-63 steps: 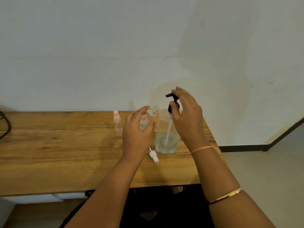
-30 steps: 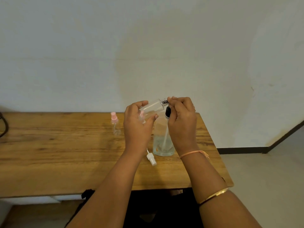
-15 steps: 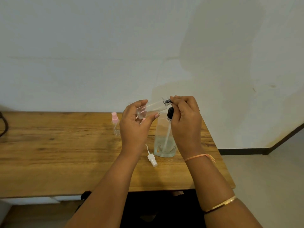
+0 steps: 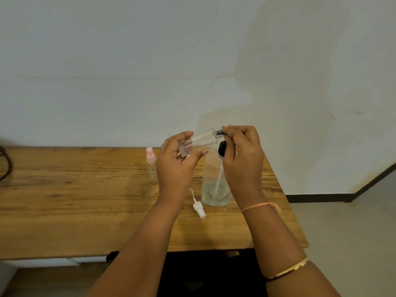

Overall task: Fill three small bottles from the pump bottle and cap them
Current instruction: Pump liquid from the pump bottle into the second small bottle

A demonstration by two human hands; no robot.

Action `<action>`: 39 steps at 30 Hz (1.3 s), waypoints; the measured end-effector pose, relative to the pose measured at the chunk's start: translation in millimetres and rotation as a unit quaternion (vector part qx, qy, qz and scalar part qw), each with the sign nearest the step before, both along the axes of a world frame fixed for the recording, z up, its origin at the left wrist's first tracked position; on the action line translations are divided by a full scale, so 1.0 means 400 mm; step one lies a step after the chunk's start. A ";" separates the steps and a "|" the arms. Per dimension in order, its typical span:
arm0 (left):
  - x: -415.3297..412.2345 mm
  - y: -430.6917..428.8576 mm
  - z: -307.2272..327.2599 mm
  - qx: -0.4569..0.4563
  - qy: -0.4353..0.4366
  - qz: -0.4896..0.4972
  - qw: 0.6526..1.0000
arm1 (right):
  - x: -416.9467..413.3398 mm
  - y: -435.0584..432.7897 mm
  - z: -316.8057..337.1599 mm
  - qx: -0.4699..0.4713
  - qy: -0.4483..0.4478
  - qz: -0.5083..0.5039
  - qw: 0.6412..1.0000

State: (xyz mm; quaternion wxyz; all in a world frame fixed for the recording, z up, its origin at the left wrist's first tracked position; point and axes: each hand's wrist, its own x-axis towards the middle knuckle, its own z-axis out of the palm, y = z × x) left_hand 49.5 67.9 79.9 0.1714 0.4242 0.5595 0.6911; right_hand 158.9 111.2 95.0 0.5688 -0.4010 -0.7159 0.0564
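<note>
Head view: the left hand (image 4: 175, 166) grips a small clear bottle (image 4: 198, 142), tilted almost flat above the table (image 4: 85, 200), its mouth at the pump nozzle (image 4: 219, 132). The right hand (image 4: 244, 159) clenches over the pump head of the pump bottle (image 4: 214, 189), near the table's right edge. A white cap (image 4: 199, 209) lies beside it; a pink-capped bottle (image 4: 151, 162) stands near the back edge.

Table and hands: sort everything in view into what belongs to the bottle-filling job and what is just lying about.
Part of the job:
- small clear bottle, tilted, in the left hand
- pump bottle, its pump head under the right hand
- white spray cap, loose on the table
- pink-capped small bottle, standing, capped

Just lying about:
- black cable at the table's left edge
</note>
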 end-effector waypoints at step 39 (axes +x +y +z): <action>-0.008 -0.002 -0.010 -0.014 -0.007 -0.023 1.000 | -0.008 0.005 -0.050 0.029 0.034 -0.006 0.999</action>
